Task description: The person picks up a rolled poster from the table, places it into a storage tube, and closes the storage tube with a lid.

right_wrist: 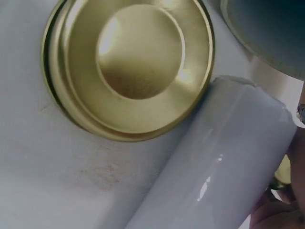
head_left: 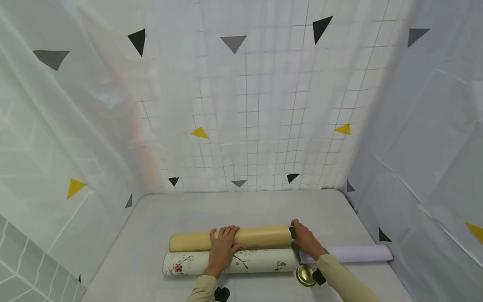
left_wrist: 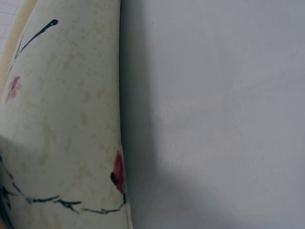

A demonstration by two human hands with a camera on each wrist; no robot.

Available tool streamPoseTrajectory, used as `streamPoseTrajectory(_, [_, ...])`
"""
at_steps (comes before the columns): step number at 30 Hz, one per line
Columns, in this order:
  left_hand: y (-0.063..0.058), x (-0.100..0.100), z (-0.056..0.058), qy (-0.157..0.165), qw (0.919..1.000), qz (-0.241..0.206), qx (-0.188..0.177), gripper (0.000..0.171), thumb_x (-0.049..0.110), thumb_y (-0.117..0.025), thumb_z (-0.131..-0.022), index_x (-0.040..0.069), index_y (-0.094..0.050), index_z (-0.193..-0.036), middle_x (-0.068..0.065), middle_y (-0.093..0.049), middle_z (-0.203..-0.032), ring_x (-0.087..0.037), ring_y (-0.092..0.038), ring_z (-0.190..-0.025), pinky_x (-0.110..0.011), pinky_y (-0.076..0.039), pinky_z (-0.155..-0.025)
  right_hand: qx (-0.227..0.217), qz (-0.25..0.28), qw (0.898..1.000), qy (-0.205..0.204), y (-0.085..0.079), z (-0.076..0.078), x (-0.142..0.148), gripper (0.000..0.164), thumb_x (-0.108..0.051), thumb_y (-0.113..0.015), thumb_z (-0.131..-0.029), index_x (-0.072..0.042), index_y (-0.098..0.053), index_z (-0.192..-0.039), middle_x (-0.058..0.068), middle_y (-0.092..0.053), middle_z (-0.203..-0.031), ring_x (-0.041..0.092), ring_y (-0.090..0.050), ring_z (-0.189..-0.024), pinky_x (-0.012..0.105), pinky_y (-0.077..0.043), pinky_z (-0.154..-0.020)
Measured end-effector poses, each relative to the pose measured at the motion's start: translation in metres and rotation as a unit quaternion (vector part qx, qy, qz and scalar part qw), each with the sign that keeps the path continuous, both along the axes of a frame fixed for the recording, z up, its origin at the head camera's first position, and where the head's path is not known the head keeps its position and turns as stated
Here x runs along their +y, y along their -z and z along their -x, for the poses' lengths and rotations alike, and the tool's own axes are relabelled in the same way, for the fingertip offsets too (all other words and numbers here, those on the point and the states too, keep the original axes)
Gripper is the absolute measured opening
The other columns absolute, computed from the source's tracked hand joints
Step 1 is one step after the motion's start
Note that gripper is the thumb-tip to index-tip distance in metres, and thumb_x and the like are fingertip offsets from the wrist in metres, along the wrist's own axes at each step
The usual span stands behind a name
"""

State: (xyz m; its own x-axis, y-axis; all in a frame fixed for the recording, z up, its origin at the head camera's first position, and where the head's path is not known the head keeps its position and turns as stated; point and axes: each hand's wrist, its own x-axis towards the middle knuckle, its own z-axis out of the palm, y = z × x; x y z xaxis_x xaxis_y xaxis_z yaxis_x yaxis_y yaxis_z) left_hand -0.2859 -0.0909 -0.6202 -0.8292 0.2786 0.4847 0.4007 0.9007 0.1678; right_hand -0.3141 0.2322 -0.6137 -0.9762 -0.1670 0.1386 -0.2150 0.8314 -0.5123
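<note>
My left hand point(head_left: 222, 249) grips the yellow tube point(head_left: 264, 236) across its middle, fingers over the top. At that tube's right end is my right hand point(head_left: 307, 240), which pinches a small gold lid point(right_wrist: 283, 169), partly hidden by the fingers. Alongside the yellow tube, on the near side, lies a pale roll with plum-blossom print point(head_left: 260, 261); its print fills the left of the left wrist view. A larger-looking gold lid point(head_left: 305, 275) rests flat on the table below my right wrist, shown close up in the right wrist view.
A glossy pale lavender roll point(head_left: 354, 253) lies to the right, its left end close to the loose lid. All of this is on a white-covered table point(head_left: 241, 207). Whitish sheets with triangles and grid lines point(head_left: 245, 105) hang behind and at both sides.
</note>
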Motion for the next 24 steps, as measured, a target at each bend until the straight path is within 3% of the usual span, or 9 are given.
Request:
streamPoseTrajectory(5, [0.0017,-0.0008,-0.0009,0.004,1.0000,-0.005,-0.003,0.066,0.061,-0.065,-0.083,0.022,-0.063,-0.135,0.002,-0.067,-0.133,-0.023,-0.060,-0.122,-0.062,-0.038,-0.108,0.021,0.019,1.000,-0.014,0.0012,-0.0028,-0.0009,0.034,-0.004,-0.075,-0.091,-0.001,-0.052,-0.114,0.020,-0.070,-0.108,0.037,-0.071,-0.099,0.052,-0.058,-0.083])
streamPoseTrajectory(9, [0.0033,-0.0008,-0.0004,0.007,0.9999,-0.012,-0.005,0.066,0.061,-0.066,-0.082,0.021,-0.063,-0.135,0.003,-0.067,-0.133,-0.022,-0.060,-0.123,-0.063,-0.038,-0.108,0.051,0.002,0.998,-0.022,0.0027,-0.0037,0.0000,0.027,-0.002,-0.072,-0.093,-0.001,-0.053,-0.112,0.016,-0.070,-0.095,0.030,-0.070,-0.085,0.046,-0.057,-0.073])
streamPoseTrajectory(13, [0.0042,-0.0002,0.0008,0.004,0.9999,-0.008,-0.011,0.066,0.061,-0.066,-0.083,0.022,-0.062,-0.136,0.004,-0.066,-0.134,-0.021,-0.060,-0.123,-0.062,-0.037,-0.109,0.045,-0.012,0.999,-0.015,0.0051,-0.0036,0.0013,0.026,0.003,-0.067,-0.093,0.001,-0.055,-0.116,0.013,-0.068,-0.086,0.023,-0.065,-0.073,0.038,-0.053,-0.064])
streamPoseTrajectory(19, [0.0029,0.0008,0.0007,0.003,0.9998,-0.011,-0.014,0.066,0.061,-0.066,-0.083,0.022,-0.062,-0.135,0.003,-0.066,-0.134,-0.022,-0.059,-0.124,-0.062,-0.037,-0.109,0.012,-0.034,0.999,-0.002,0.0011,-0.0061,0.0012,0.037,0.001,-0.062,-0.097,0.004,-0.054,-0.133,0.023,-0.070,-0.098,0.034,-0.069,-0.086,0.050,-0.058,-0.073])
streamPoseTrajectory(24, [0.0043,0.0006,0.0018,0.009,0.9996,-0.021,0.014,0.066,0.059,-0.069,-0.081,0.019,-0.064,-0.133,0.002,-0.068,-0.131,-0.023,-0.061,-0.120,-0.063,-0.038,-0.106,-0.015,-0.070,0.997,0.011,0.0011,-0.0053,0.0000,0.037,-0.007,-0.059,-0.102,0.000,-0.055,-0.138,0.022,-0.070,-0.108,0.037,-0.069,-0.096,0.055,-0.058,-0.080])
